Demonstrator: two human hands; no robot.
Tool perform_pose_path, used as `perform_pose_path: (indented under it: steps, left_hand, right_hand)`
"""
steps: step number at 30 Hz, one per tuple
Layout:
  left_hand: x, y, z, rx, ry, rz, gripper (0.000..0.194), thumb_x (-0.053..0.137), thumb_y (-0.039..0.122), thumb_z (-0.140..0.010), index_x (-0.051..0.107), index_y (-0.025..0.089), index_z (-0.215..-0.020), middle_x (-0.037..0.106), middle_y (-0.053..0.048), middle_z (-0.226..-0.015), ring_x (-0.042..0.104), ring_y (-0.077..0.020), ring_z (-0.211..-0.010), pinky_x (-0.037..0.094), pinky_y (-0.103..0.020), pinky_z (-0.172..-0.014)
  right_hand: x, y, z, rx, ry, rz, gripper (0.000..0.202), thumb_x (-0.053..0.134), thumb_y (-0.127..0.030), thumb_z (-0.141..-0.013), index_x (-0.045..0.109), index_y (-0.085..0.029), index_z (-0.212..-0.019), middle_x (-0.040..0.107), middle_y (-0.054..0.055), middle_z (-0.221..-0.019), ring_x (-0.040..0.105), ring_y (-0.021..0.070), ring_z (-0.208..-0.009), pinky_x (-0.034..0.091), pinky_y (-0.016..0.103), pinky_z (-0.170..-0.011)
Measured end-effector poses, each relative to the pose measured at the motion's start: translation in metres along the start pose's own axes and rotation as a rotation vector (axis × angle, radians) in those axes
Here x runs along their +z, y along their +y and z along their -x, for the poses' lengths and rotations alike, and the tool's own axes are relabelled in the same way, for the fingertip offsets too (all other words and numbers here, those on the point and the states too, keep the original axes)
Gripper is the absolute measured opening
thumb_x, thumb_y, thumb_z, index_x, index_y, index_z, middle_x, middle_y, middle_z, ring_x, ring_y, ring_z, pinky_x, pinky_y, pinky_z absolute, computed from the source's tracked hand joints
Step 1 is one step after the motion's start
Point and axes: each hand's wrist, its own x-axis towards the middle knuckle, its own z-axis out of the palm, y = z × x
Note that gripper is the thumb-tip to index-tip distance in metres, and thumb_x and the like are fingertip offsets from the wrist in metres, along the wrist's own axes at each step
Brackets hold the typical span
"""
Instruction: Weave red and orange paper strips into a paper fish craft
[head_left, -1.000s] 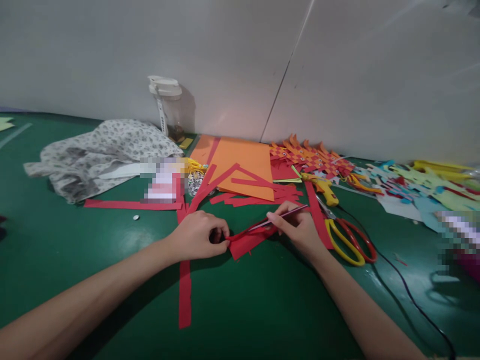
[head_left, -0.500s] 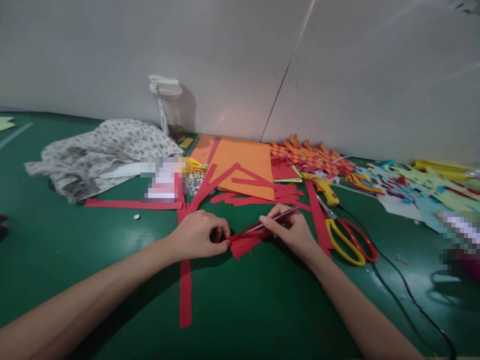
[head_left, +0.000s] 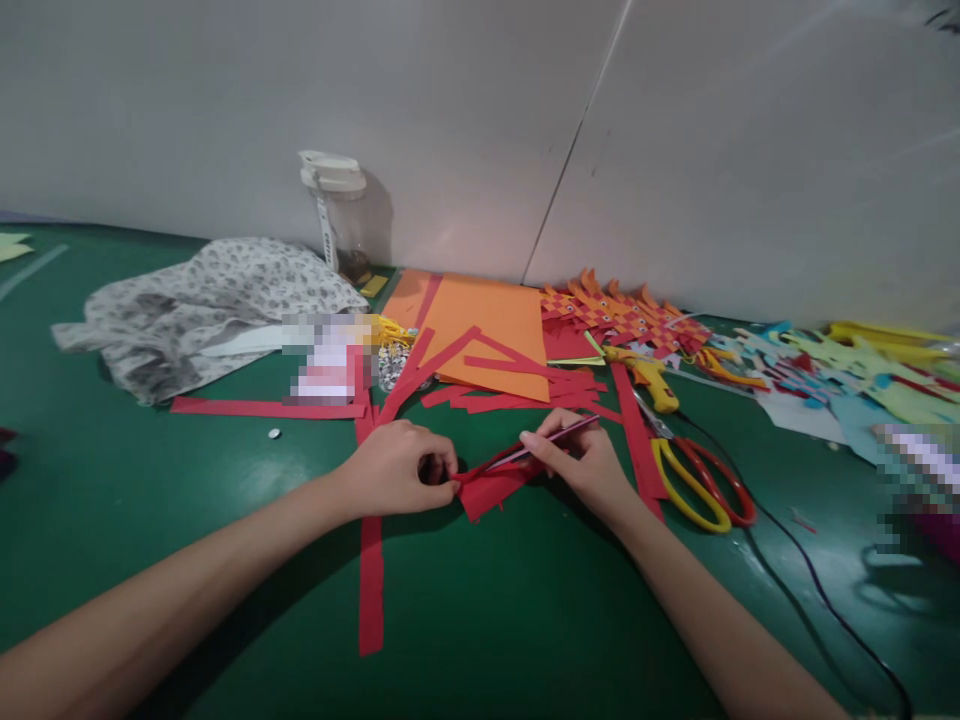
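Observation:
My left hand point(head_left: 401, 468) is closed, thumb and fingertips pinching the left end of a red paper strip point(head_left: 495, 490). In my right hand point(head_left: 577, 465) is a slim pink pointed tool point(head_left: 574, 428), its kind unclear, gripped between thumb and fingers. Its tip points left and down, against the folded red paper. The right fingers partly hide the paper's far end. Both hands are just above the green table. Under my left wrist runs another long red paper strip point(head_left: 371, 590). Scissors point(head_left: 697, 480) with yellow and red handles lie right of my right hand.
Orange sheets point(head_left: 487, 320) and several red strips lie behind my hands. A yellow glue gun point(head_left: 652, 380) with a black cord point(head_left: 817, 580) is at right, near woven paper pieces point(head_left: 622, 310) and colourful scraps point(head_left: 810, 365). Patterned cloth point(head_left: 225, 290) and a clear bottle point(head_left: 345, 215) stand left.
Almost nothing differs. Both hands keep their holds on the red paper and the pink tool, with only a very slight shift of the view.

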Motion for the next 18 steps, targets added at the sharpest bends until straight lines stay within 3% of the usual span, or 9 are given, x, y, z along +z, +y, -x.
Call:
perform_pose_path:
  steps: [7, 12, 18]
  left_hand:
    - [-0.002, -0.001, 0.001, 0.019, -0.023, 0.022, 0.012, 0.06, 0.029, -0.071, 0.066, 0.02, -0.074, 0.064, 0.004, -0.062, 0.058, -0.0096, -0.058, 0.038, -0.02, -0.055]
    - [-0.002, -0.002, 0.001, 0.034, -0.018, 0.013, 0.01, 0.06, 0.027, -0.069, 0.066, 0.02, -0.073, 0.064, 0.004, -0.061, 0.058, -0.0094, -0.058, 0.039, -0.02, -0.057]
    - [0.0, -0.002, 0.0, 0.036, -0.013, 0.017, 0.011, 0.06, 0.028, -0.069, 0.067, 0.019, -0.074, 0.064, 0.003, -0.061, 0.058, -0.0092, -0.058, 0.039, -0.019, -0.055]
  right_hand:
    - [0.001, 0.004, 0.001, 0.008, 0.017, -0.032, 0.026, 0.067, -0.038, -0.077, 0.053, -0.019, -0.064, 0.059, -0.002, -0.055, 0.049, 0.0102, -0.046, 0.037, 0.023, -0.047]
    - [0.002, 0.001, 0.002, 0.022, 0.033, -0.081, 0.027, 0.068, -0.039, -0.076, 0.052, -0.02, -0.063, 0.055, -0.004, -0.048, 0.05, 0.0108, -0.044, 0.039, 0.023, -0.046]
    - [0.012, -0.003, 0.004, 0.005, -0.029, -0.056, 0.026, 0.066, -0.039, -0.077, 0.055, -0.019, -0.064, 0.058, -0.002, -0.055, 0.047, 0.0089, -0.043, 0.038, 0.023, -0.045]
